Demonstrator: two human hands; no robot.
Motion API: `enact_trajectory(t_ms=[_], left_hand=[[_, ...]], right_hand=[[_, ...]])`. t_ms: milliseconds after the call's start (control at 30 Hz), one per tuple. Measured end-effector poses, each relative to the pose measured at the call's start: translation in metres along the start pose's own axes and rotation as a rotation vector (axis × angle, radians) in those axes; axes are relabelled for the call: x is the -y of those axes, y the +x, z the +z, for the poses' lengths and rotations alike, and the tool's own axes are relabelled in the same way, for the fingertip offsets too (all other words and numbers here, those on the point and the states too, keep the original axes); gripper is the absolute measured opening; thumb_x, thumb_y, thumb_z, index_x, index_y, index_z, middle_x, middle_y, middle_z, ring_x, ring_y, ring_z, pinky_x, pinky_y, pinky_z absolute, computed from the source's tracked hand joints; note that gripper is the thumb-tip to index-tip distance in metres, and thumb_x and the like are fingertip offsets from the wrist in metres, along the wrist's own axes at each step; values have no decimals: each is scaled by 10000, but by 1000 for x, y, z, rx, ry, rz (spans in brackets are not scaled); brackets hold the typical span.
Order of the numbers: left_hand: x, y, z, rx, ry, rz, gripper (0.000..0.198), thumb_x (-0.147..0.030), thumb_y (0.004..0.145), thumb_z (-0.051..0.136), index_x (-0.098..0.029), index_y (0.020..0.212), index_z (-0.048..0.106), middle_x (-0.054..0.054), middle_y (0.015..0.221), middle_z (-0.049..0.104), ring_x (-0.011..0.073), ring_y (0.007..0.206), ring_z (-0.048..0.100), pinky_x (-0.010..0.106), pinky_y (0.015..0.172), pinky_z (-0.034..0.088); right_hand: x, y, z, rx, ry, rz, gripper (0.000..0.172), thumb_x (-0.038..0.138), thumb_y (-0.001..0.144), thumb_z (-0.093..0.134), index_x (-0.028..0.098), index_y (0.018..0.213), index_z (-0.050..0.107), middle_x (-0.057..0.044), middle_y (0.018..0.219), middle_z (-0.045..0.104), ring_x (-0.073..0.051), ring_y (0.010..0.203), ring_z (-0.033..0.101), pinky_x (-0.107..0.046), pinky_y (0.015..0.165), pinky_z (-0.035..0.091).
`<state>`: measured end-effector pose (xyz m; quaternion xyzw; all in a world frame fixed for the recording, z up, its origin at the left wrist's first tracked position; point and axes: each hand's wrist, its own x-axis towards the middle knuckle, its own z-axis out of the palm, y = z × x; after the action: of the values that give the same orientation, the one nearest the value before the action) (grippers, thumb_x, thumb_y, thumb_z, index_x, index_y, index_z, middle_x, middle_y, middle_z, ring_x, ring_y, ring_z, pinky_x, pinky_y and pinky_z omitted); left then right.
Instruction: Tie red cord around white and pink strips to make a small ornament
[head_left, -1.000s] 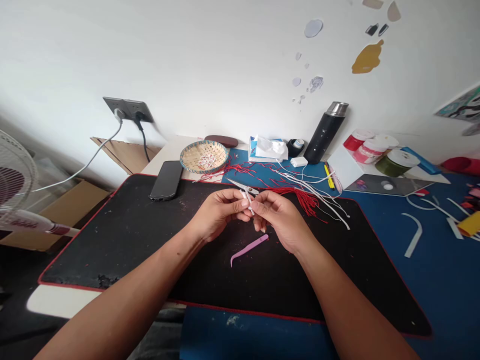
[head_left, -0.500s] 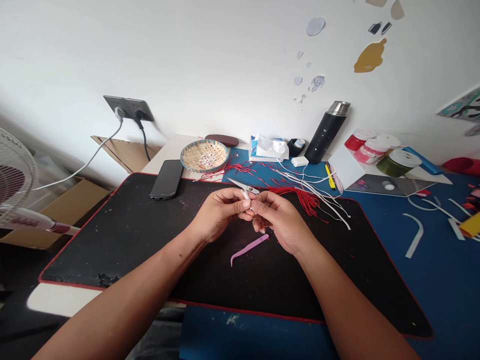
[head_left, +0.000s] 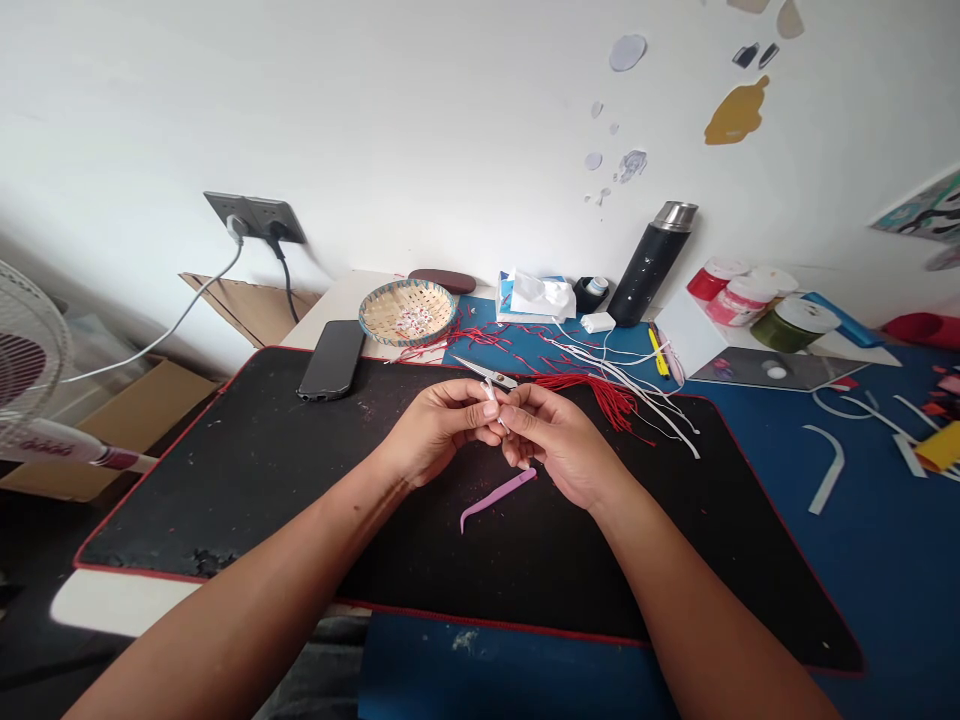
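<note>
Head view: pose hardly changed.
Left hand [head_left: 435, 425]: still pinches white strip [head_left: 493, 400].
Right hand [head_left: 559, 440]: pinches it too.

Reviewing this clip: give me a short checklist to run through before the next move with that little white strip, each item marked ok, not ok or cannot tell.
1. Both hands grip the strip: the left hand and the right hand pinch the white strip at their fingertips. Ok.
2. Strip lifted off the black mat: ok.
3. Scissors close by: they lie just behind the hands, untouched. Ok.
4. Pink tweezers free: they lie on the mat below the right hand. Ok.
5. Strip's fold or shape: too small to see. Cannot tell.
6. Red strips apart from the hands: ok.
</note>
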<state>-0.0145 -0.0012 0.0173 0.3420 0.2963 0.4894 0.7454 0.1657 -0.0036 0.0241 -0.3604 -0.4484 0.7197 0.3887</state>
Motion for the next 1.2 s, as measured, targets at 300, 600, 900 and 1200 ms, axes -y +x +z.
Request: enact_trajectory(t_ms=[300,600,900,1200], left_hand=[[-5,1,-7,32,14,-94,313,-299,672,999,-110,848,824,49,707,755,109,617,711,156,591,597],[-5,-1,-9,106,27,-274,315,-302,678,991,-93,832,813,57,689,733,96,578,679,149,574,593],[-7,-4,-8,212,17,-388,266,-262,703,968,-91,809,796,43,693,701,99,570,670,154,540,576],[-5,-4,-10,228,79,-337,234,-289,783,911,-93,862,809,88,805,740,124,675,698,186,629,600]], right_hand=[[5,0,-3,-23,-31,-65,420,557,826,846,179,890,675,22,710,608,-79,489,492,-239,473,300],[3,0,-5,16,-3,-76,337,502,857,839,196,979,769,-3,772,597,-77,556,415,-235,478,221],[5,-3,-3,77,-66,-20,366,510,835,848,191,1007,798,-11,740,630,-84,553,399,-239,472,213],[5,-2,-2,38,-69,-55,336,484,834,845,179,942,757,-15,686,675,-102,547,525,-237,482,275]])
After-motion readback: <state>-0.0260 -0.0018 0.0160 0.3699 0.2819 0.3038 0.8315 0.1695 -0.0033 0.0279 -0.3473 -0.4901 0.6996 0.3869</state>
